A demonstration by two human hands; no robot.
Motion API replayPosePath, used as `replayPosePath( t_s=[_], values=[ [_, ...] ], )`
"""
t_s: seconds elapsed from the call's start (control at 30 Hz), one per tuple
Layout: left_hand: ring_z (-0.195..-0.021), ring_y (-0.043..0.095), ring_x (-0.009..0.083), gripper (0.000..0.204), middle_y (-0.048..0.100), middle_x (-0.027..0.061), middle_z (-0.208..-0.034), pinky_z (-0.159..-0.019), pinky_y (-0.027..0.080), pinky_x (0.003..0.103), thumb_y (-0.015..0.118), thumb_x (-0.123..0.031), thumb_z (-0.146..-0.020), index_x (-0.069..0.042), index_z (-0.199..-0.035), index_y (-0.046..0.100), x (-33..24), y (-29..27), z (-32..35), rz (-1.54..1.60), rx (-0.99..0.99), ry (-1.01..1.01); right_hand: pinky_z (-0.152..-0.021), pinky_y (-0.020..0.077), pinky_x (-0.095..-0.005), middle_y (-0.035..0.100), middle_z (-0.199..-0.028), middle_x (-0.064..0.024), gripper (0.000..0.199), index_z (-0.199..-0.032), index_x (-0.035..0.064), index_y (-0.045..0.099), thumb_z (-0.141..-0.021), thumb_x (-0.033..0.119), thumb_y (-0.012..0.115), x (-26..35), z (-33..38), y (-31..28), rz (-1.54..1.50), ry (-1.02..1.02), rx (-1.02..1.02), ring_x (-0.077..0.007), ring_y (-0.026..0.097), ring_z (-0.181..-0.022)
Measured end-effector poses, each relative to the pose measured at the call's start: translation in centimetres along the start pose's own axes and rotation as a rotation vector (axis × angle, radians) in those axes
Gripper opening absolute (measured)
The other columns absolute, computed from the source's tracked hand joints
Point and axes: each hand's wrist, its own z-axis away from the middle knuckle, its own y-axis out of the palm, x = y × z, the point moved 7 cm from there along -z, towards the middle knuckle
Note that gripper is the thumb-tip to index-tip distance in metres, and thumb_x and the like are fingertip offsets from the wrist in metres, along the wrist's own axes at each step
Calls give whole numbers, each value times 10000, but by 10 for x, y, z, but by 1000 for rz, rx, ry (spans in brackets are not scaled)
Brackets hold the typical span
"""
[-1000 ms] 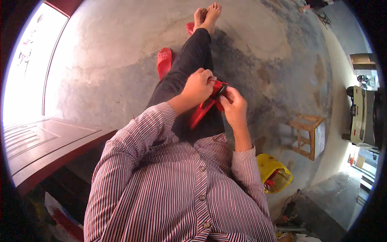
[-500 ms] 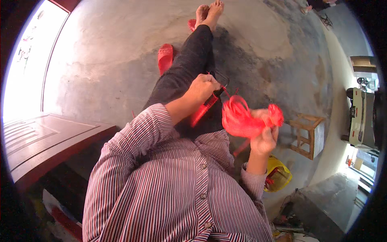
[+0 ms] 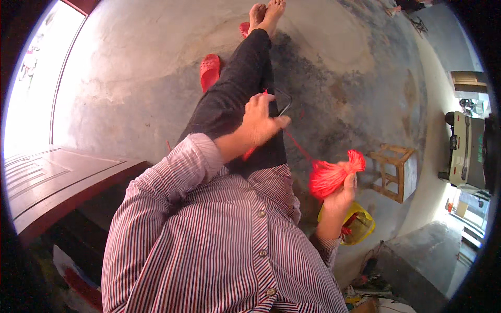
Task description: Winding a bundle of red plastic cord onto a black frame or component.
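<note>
My right hand point(image 3: 342, 193) grips a bundle of red yarn point(image 3: 334, 175), bunched narrow at its upper end and looped full at the other. From it a thin red strand point(image 3: 298, 144) runs up and left toward my lap. Over my dark trousers is my left hand point(image 3: 261, 120), slightly blurred, its thumb spread away from the raised fingers. A bent metal rod point(image 3: 284, 101) sits beside those fingers. Bits of red show at the fingertips and below the palm, where a red piece point(image 3: 248, 153) is mostly hidden by the hand.
Red slippers point(image 3: 210, 72) lie on the concrete floor left of my outstretched legs point(image 3: 232, 88). A wooden stool point(image 3: 394, 172) is at the right, near a yellow container point(image 3: 360, 227) with red scraps. A panelled door point(image 3: 62, 180) fills the left side; a vehicle point(image 3: 464, 148) appears far right.
My left hand has loosened from a closed pinch, its thumb now spread. My right hand has moved slightly down with the yarn bundle, and the strand is stretched longer between the hands.
</note>
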Motion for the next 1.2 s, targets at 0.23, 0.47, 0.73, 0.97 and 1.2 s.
replayPosePath(
  t_s=[0.23, 0.47, 0.73, 0.97, 1.2],
  values=[
    [-1054, 549, 232, 489, 575, 119, -1119, -951, 416, 365, 700, -232, -821, -29, -1225, 514, -77, 2, 53, 416, 458, 279, -933, 432, -352, 593, -1186, -135, 644, -1264, -21, 507, -886, 499, 554, -37, -16, 92, 278, -74, 469, -233, 563, -1079],
    [-993, 562, 275, 283, 569, 84, -1035, -882, 443, 377, 707, -36, -669, -137, -932, 674, -69, -82, -17, -68, -139, 680, -624, 408, -218, 615, -777, -33, 374, -1128, 25, 607, -903, 319, 558, -55, -66, 92, 35, 231, 505, -82, 541, -665],
    [-1023, 539, 302, 338, 581, 104, -989, -878, 416, 392, 657, -118, -619, -55, -950, 624, -28, -3, -47, -633, 145, 471, -803, 481, -409, 612, -1006, -165, 351, -985, -6, 630, -690, 165, 713, -83, -96, 138, 1325, -241, 453, -340, 611, -923],
    [-1051, 514, 321, 384, 591, 147, -1009, -943, 402, 409, 705, -152, -668, -43, -1022, 601, -27, -45, -14, -139, -123, 511, -849, 482, -360, 610, -1044, -139, 329, -969, 13, 602, -690, 141, 720, -43, -86, 113, 911, -384, 334, -287, 617, -953],
    [-864, 630, 348, 417, 621, 180, -917, -766, 503, 403, 741, -214, -731, -18, -1056, 570, -7, -10, 13, 105, 300, 256, -957, 417, -478, 633, -1064, -229, 277, -833, 53, 551, -678, 167, 751, -2, -10, 116, -279, 121, 764, -291, 602, -1025]
  ],
)
